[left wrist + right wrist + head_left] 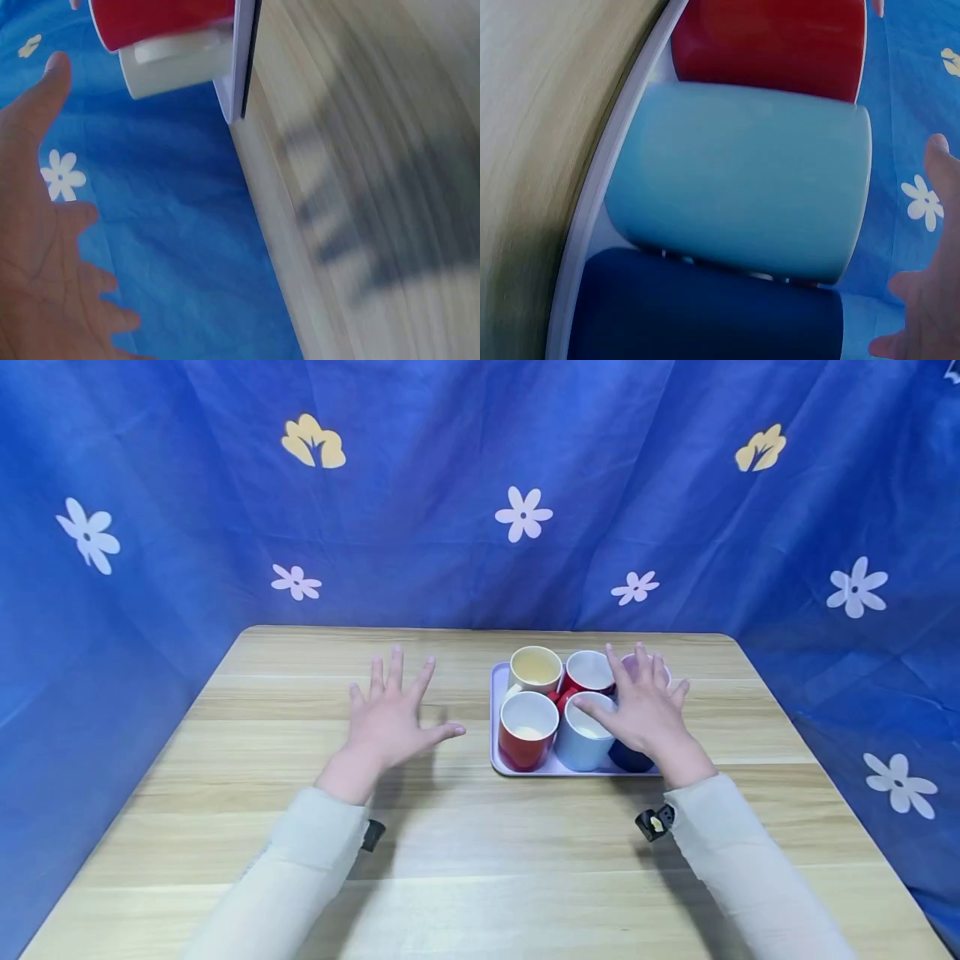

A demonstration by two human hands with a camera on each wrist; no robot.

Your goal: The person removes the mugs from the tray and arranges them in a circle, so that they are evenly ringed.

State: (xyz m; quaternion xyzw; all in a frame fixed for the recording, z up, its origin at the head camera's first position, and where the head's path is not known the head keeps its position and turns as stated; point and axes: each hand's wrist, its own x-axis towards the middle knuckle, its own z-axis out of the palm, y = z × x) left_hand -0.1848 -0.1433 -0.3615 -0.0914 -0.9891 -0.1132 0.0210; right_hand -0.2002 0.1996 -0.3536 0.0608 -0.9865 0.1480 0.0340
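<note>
Six mugs [584, 748] are standing on one lilac tray [496, 718], at two o'clock from the wooden surface's [480, 852] middle. The right hand [647, 708] is hovering over the tray's three-o'clock end, the left hand [387, 717] at nine o'clock, both spreading fingers apart. Blue flowered cloth [442, 560] is hanging at twelve o'clock.
</note>
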